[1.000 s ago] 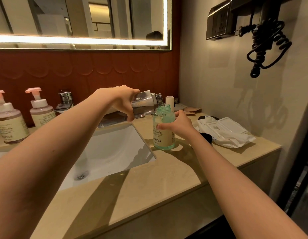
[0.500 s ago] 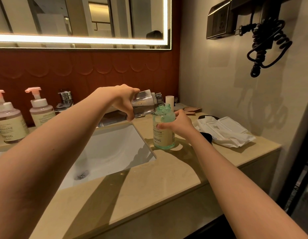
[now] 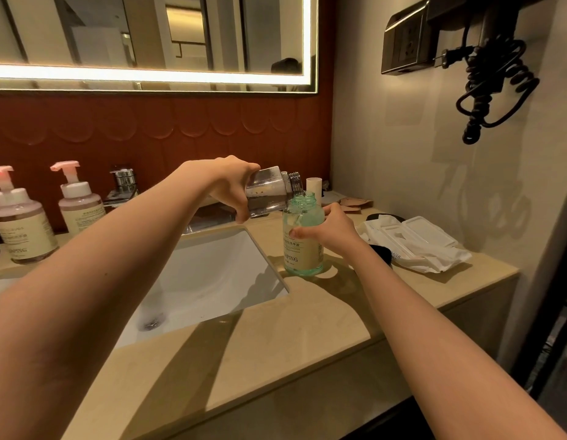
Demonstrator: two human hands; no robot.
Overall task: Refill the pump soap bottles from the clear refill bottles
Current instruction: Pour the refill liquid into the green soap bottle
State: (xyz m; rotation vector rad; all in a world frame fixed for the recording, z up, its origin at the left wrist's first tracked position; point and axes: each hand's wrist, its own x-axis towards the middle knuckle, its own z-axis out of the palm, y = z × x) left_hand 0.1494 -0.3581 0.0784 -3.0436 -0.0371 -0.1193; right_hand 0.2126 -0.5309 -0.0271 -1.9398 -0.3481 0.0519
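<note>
Head view: left hand [image 3: 231, 185] grips tilted clear refill bottle [image 3: 269, 193], neck over mouth of green soap bottle [image 3: 303, 236], which stands on counter [image 3: 307, 328] by sink [image 3: 212, 281]; right hand [image 3: 333, 230] wraps it. Keep necks aligned, tilt slowly, steady the base to avoid spills.

Two bare arms are showing, uncovered all the way from the lower edge of the view up to the wrists. The left forearm [image 3: 117, 265] is bearing a small dark speck on its upper side. The right forearm [image 3: 434, 328], left hand [image 3: 231, 185], right hand [image 3: 334, 231] and fingers [image 3: 303, 232] are likewise showing bare.
</note>
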